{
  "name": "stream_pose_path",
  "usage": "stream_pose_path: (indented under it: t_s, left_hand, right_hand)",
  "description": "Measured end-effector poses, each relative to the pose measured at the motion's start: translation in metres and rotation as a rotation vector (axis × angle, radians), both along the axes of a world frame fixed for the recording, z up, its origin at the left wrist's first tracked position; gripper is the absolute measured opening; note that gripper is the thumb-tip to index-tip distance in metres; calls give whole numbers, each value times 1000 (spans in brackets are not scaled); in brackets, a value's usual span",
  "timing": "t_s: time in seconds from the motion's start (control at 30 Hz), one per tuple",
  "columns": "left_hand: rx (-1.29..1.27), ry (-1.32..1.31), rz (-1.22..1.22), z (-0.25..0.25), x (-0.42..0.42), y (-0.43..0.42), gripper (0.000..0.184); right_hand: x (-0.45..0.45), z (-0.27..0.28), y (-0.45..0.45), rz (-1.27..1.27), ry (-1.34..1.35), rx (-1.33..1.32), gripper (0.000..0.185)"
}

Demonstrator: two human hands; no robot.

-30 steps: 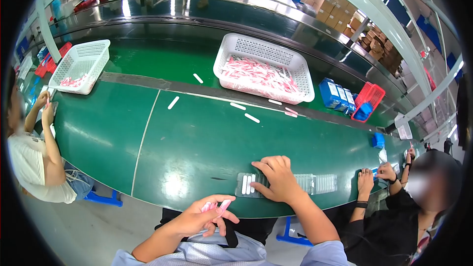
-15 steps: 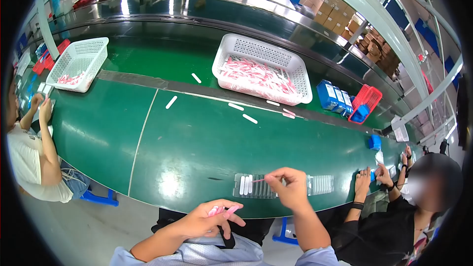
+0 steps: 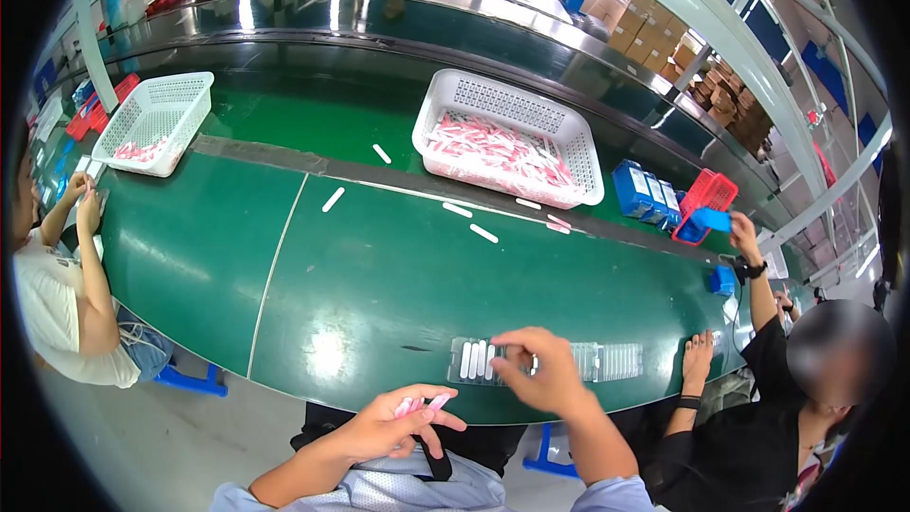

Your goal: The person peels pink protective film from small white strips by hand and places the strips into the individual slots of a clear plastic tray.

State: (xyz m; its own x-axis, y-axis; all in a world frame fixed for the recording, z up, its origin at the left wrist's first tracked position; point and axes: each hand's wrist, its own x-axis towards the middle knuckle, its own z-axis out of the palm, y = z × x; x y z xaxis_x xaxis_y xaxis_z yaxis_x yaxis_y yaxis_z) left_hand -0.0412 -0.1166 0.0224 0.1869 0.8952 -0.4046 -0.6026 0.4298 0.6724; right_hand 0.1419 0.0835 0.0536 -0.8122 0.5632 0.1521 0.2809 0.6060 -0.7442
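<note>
One more white nail-file-like strip [image 3: 490, 361] has been laid beside three in the slotted tray [image 3: 456, 360], so another slot seems filled, with the right hand [image 3: 545, 370], fingers parted, above it and pink strips [image 3: 408, 407] held by the left hand [image 3: 389, 426].

This is a factory workshop: people [image 3: 81, 313] sit along a long green tabletop [image 3: 379, 256]. A white slotted basket [image 3: 512, 100] is heaped with pink-and-white sticks [image 3: 493, 149], and cardboard boxes [image 3: 649, 38] stand stacked beyond.
</note>
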Motion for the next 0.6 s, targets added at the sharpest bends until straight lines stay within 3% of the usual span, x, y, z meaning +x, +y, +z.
stream_pose_path:
  t_s: [0.03,0.13,0.2,0.27,0.33,0.4,0.43,0.53,0.6]
  left_hand:
    - [21,7,-26,1,2,2,44]
    - [96,22,-90,-1,6,5,43]
    - [150,27,-115,0,7,7,43]
    - [90,58,-102,7,1,7,42]
    - [98,61,-95,7,-2,5,42]
    - [106,64,-92,6,-4,3,42]
    - [86,76,-71,4,-4,2,42]
    - [69,84,-44,0,-5,0,43]
    - [65,79,-34,-1,-5,0,44]
  right_hand:
    - [-1,-9,-14,8,115,-14,34]
    - [-11,4,-37,309,-27,-4,22]
    - [-4,-7,-34,258,-51,-52,13]
    - [3,-13,-25,-180,142,-477,14]
    - [8,-14,-8,-308,165,-407,6]
    - [12,-13,3,-203,145,286,3]
    - [18,-13,5,-109,13,529,8]
    - [23,-22,-4,102,-152,725,18]
    - [23,-17,-9,104,-190,697,29]
